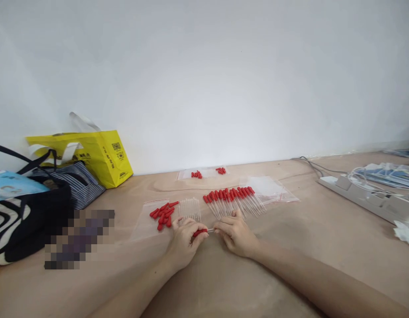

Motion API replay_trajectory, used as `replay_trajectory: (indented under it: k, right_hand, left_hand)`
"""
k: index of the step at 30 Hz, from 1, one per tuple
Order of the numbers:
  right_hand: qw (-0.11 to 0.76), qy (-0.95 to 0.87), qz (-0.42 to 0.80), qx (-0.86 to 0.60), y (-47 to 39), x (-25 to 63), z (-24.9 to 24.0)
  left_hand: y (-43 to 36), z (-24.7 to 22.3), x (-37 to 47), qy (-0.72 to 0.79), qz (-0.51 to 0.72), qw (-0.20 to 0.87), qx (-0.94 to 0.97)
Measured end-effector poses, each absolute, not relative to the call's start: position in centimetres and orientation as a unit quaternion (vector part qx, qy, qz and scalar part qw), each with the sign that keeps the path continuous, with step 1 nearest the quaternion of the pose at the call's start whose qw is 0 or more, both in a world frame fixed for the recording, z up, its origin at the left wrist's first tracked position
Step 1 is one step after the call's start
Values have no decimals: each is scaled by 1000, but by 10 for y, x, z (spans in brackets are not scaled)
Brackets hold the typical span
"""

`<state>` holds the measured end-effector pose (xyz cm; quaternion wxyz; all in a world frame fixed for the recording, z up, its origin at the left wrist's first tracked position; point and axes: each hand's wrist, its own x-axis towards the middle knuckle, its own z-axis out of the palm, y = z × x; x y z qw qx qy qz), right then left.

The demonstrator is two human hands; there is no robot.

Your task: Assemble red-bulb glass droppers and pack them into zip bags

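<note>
My left hand [186, 242] pinches a red rubber dropper bulb [200, 232]. From the bulb's right end a thin clear tube [210, 230] runs into the fingers of my right hand [236, 234], which are closed on it. The tube's far end is hidden by that hand. Just left of my hands, several loose red bulbs [164, 215] lie on a clear plastic bag [145, 221]. Bare clear tubes [190, 207] lie side by side behind my left hand. Beyond my right hand is a slanting row of droppers with red bulbs [231, 195] on their tubes.
Against the wall lies another clear bag [183, 174] with small red bulbs on it. Flat clear bags [269, 189] lie behind the dropper row. A yellow bag [113, 157] and striped bags [83, 183] stand left; a white power strip [360, 198] with cables lies right.
</note>
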<state>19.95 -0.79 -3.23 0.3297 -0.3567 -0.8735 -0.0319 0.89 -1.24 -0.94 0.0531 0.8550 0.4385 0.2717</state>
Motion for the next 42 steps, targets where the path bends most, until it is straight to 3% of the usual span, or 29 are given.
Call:
replay_trajectory:
  k: [25,42]
  right_hand:
    - [321,-868,62,-374,-11,200,-25]
    - [256,-897,-34,-359,-9,207,-20]
  left_hand:
    - [-15,-7,10,450,300,26,841]
    - [-5,-2,-10,488,254,5,835]
